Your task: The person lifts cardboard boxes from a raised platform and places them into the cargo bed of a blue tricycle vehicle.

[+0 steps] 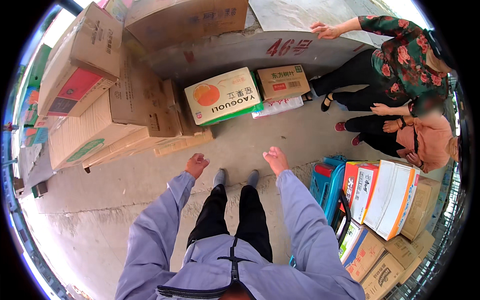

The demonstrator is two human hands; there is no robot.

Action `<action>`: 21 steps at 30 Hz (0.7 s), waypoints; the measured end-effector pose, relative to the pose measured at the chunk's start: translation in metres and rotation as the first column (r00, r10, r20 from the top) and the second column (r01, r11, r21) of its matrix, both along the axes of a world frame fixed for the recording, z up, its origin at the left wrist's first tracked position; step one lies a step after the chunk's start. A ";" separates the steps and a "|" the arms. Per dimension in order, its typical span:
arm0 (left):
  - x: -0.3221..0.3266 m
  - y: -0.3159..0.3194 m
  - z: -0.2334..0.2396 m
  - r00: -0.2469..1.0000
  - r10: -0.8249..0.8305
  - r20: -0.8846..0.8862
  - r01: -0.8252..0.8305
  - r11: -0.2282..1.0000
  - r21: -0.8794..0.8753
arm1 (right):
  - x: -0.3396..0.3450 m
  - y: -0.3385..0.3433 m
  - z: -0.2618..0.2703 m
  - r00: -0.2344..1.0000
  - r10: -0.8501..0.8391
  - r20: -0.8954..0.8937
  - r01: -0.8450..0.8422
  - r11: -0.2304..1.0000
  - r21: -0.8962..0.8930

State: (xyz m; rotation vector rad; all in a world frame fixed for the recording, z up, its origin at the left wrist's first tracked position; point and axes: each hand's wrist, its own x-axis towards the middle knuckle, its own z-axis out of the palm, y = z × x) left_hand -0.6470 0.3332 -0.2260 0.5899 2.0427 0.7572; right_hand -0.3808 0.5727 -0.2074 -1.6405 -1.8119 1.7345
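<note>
My left hand point(197, 165) is held out over the concrete floor, holding nothing, its fingers loosely curled and the thumb apart. Nothing is in my right hand point(276, 160) either; it hovers at about the same height with bent fingers. Between and beyond the hands, a white fruit carton point(225, 95) with an orange printed on it lies on a green box point(234, 118) by a low wall. Right beside it, a small brown carton point(283, 81) rests on a white printed package point(279, 107). Neither hand touches any carton.
Large brown cartons point(131, 93) are stacked on the left. At right, a blue plastic item point(328, 187) stands before piled cartons point(392, 198). Two people stand at the upper right, one in a floral top point(403, 60), one in a pink top point(431, 140). A concrete ledge point(225, 52) runs behind.
</note>
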 end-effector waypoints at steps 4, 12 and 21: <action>-0.031 0.055 -0.023 0.941 0.331 0.076 -0.334 0.942 0.024 | -0.066 0.073 -0.052 0.991 -0.080 -0.110 0.102 0.973 0.206; -0.071 0.116 -0.073 0.821 0.569 0.035 -0.562 0.797 0.221 | -0.144 0.154 -0.114 0.986 0.044 -0.159 0.011 0.946 0.325; -0.079 0.141 -0.077 0.769 0.614 0.176 -0.639 0.736 0.223 | -0.173 0.155 -0.123 0.958 -0.010 -0.286 0.047 0.992 0.120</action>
